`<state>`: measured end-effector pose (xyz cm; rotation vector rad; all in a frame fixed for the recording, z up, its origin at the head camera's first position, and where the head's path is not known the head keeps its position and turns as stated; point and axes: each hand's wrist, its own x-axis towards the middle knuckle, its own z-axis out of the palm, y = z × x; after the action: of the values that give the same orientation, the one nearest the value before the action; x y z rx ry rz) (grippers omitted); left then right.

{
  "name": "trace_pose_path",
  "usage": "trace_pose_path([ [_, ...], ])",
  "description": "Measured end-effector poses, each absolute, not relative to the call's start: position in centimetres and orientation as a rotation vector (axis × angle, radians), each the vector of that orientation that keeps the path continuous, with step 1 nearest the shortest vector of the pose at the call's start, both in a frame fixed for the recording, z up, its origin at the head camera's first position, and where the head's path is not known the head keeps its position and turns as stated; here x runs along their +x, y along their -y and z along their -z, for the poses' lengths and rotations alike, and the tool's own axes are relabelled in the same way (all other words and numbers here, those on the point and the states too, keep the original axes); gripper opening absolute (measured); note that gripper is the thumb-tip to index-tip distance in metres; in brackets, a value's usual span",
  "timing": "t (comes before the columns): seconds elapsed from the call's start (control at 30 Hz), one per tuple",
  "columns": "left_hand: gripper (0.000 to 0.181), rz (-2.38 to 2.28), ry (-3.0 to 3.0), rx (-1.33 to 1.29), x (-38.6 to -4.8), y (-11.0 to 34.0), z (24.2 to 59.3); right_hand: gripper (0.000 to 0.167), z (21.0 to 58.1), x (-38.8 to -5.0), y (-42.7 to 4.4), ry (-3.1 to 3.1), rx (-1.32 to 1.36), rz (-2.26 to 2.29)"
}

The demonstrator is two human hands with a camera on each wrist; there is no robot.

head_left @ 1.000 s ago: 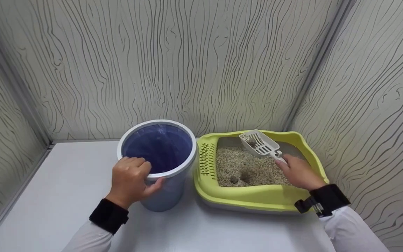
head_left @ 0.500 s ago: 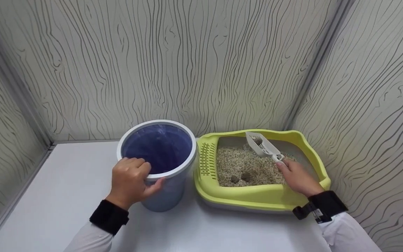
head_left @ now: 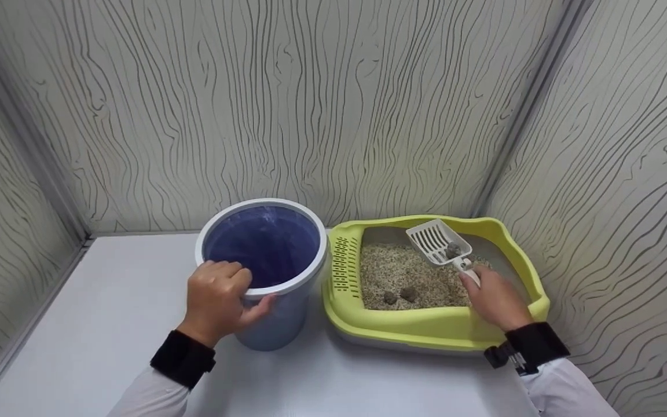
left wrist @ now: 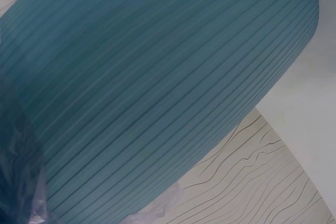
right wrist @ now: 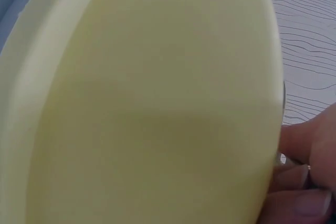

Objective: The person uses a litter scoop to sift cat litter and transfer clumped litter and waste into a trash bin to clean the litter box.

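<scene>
Right hand (head_left: 498, 298): fingers wrapped round the handle of the scoop (head_left: 435, 242). The right wrist view shows only some fingers beside a wall of the litter tray (head_left: 414, 319); the scoop cannot be made out there.

Scoop position: directly ahead of the right hand and a little to its left, over the litter (head_left: 426, 275). Gap between scoop and litter, if any: cannot tell. Long axis runs from the grip forward and left, slotted blade at the far end. One dark lump (head_left: 453, 251) sits in the blade at its handle end, so close to the fingers.

Key relation, as I judge it: the bin (head_left: 270, 331) stands well to the left of the right hand, past the tray's perforated end. The scoop's axis points more toward the back of the tray than at the bin's mouth; the two directions do not line up.

Left hand (head_left: 217, 298): grips the near-left part of the bin's rim, thumb along the outside. Left hand nearer the bin, right hand nearer the lumps.

Also noted: two loose lumps (head_left: 408, 295) on the litter, left of the right hand, by the tray's near edge. Bag (head_left: 258, 249) lines the bin, just ahead of the left hand.
</scene>
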<state>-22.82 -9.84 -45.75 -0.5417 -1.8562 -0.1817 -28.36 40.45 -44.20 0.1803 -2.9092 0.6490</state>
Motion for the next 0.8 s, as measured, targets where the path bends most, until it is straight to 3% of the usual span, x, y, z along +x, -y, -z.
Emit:
trace_pose_path([
  [0.8,0.056,0.185,1.835,-0.540,-23.07,9.87,46.01,0.030,44.69,-28.38,-40.13,2.997,0.190,-0.616],
])
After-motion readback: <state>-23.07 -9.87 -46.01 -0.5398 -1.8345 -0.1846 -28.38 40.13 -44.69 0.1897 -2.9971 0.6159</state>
